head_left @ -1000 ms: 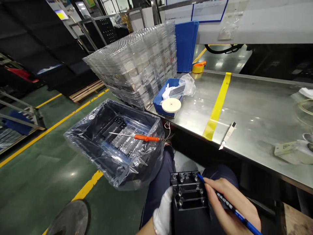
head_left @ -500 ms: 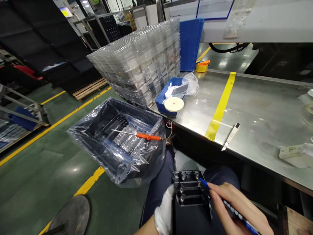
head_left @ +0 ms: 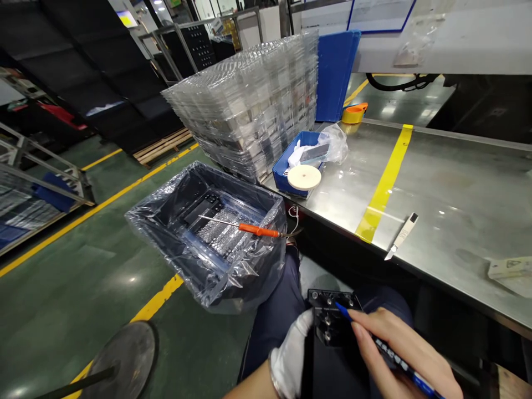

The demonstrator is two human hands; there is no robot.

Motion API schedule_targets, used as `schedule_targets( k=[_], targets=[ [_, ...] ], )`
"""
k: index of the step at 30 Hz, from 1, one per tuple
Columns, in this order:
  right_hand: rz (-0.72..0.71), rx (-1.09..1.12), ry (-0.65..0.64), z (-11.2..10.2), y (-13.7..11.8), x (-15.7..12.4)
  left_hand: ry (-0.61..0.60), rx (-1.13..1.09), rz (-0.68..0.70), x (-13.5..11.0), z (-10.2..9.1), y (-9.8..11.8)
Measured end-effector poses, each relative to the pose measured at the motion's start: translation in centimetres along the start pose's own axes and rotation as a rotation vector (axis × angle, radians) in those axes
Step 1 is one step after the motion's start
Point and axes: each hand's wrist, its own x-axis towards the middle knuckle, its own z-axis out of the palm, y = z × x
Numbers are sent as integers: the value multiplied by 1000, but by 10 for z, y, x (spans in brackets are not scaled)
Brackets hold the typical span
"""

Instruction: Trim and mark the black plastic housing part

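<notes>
A black block (head_left: 332, 327) is held on the lap at the 6 o'clock edge of the view, below the table (head_left: 457, 188) edge. Its long axis runs from 6 toward 12 o'clock, the studded end pointing at 12. Small round studs are seen on that end.

The left hand (head_left: 293, 354), in a white glove, is set against the block's 9 o'clock side; the fingers are curled together along that side, the tips hidden behind the block.

A blue pen (head_left: 386, 349) is pinched in the right hand (head_left: 399, 354) between thumb and forefinger, the other fingers folded close beneath. The pen's long axis runs from 4 to 10 o'clock, the tip pointing at 10 and touching the block's studded end near its 3 o'clock corner.

A bin (head_left: 166, 221) lined with clear plastic is seen at 10 o'clock from the block, on the floor side. An orange-handled screwdriver (head_left: 245, 226) lies across its top, the shaft pointing at 9 o'clock.

On the table: a stack of clear trays (head_left: 249, 105) at 12 o'clock; just beside it a small blue tray (head_left: 279, 172) with a white disc (head_left: 304, 177) at its near end; a yellow stripe (head_left: 386, 183) running 12 to 6; a small blade (head_left: 402, 235) at 2 o'clock from the block, near the table edge, tip pointing at 7.
</notes>
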Motion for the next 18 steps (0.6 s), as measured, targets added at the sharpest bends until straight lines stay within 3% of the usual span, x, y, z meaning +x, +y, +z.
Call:
schedule_targets(
  k=[6, 12, 18],
  targets=[
    [-7, 1, -34, 1, -2, 4, -10, -19, -53, -3, 0, 2],
    [-18, 34, -134, -2, 2, 8, 134, -34, -53, -3, -2, 1],
    [-80, -36, -126, 10, 5, 17, 16, 48, -44, 2, 11, 2]
  ],
)
